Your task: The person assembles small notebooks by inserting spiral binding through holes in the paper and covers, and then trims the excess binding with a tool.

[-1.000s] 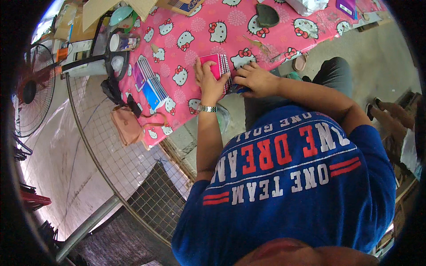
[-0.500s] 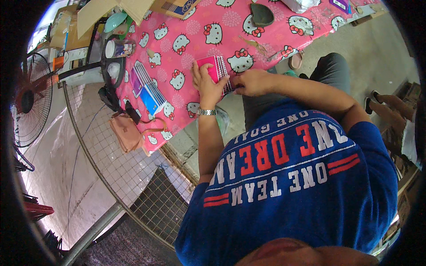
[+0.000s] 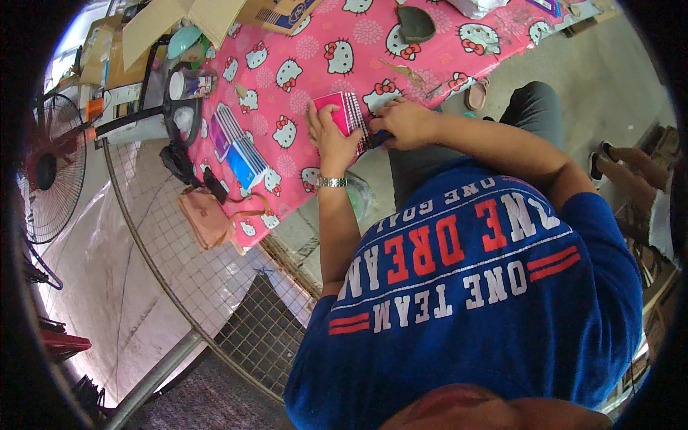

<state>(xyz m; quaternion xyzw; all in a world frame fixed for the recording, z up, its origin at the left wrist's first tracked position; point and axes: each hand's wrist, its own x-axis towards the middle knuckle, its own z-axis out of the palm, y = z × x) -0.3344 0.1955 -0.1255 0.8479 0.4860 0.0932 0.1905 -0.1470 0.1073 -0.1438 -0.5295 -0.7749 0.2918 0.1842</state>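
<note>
Pink spiral notebook (image 3: 342,115): lay near the front edge of the pink cartoon-cat surface (image 3: 301,43), pressed flat under the left hand (image 3: 331,140). Right hand (image 3: 401,122) clenched on a dark object at its coil edge. Advice: keep the cover pinned, work along the coil evenly. Against earlier frames, hands and notebook were unchanged; only the view shifted.
</note>
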